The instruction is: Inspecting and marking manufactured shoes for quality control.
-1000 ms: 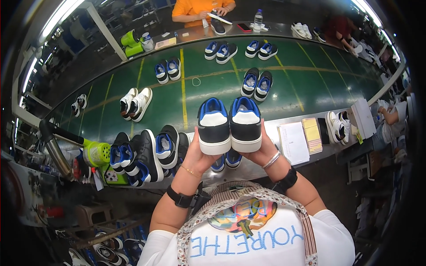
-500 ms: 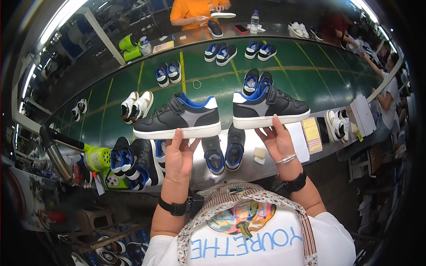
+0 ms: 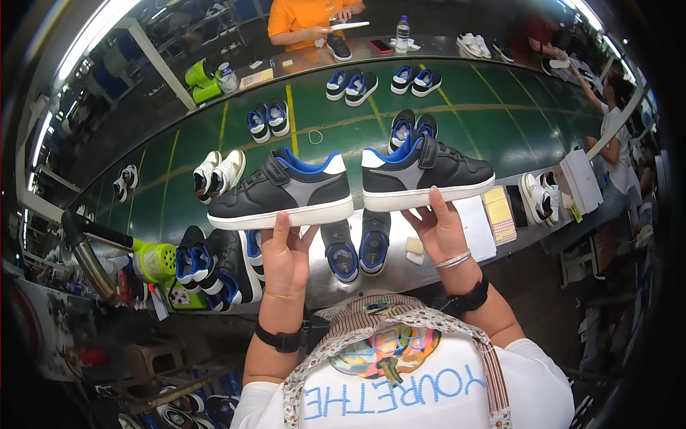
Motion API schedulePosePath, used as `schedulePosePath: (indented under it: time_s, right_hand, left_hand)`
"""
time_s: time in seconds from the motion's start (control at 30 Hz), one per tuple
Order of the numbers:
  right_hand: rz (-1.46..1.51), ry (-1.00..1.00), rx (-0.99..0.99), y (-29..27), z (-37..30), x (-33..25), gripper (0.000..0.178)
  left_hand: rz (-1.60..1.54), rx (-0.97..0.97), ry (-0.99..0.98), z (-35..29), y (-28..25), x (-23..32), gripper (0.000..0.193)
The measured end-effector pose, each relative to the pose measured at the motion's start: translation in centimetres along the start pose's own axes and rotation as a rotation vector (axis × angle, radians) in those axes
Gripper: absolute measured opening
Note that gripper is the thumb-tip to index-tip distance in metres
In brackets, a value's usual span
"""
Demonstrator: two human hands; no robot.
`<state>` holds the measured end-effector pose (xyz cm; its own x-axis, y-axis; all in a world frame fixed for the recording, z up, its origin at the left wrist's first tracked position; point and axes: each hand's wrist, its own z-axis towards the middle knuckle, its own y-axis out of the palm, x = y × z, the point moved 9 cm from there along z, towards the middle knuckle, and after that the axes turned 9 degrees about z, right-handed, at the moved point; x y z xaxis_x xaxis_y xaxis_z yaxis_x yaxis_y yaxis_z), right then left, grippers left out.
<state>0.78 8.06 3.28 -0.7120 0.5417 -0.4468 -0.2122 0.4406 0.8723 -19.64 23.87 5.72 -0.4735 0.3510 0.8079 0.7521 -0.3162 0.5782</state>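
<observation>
Sneakers in my grip number two: one black low-top (image 3: 286,191) in my left hand (image 3: 284,252), one matching low-top (image 3: 432,168) in my right hand (image 3: 439,232), both raised side-on, heels facing across a narrow gap, toes outward. Below them, two strapped shoes (image 3: 339,234) stand on the metal bench (image 3: 389,282); beyond, four black pairs (image 3: 269,120) and one white pair (image 3: 227,175) sit on the green belt (image 3: 332,118). Each hand is partly open, clasping a white sole, thumb on its near side. My forearms reach upward, palms facing me.
</observation>
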Motion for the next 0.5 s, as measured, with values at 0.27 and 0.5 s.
schedulePosePath:
  time_s: [0.27, 0.5]
  right_hand:
    - [-0.009, -0.001, 0.003, 0.55, -0.15, 0.37, 0.015]
    - [-0.03, 0.0, -0.053, 0.29, 0.14, 0.39, 0.02]
  left_hand:
    - [0.003, -0.006, -0.046, 0.24, -0.11, 0.0, 0.017]
    - [-0.002, -0.028, -0.05, 0.08, 0.55, 0.1, 0.015]
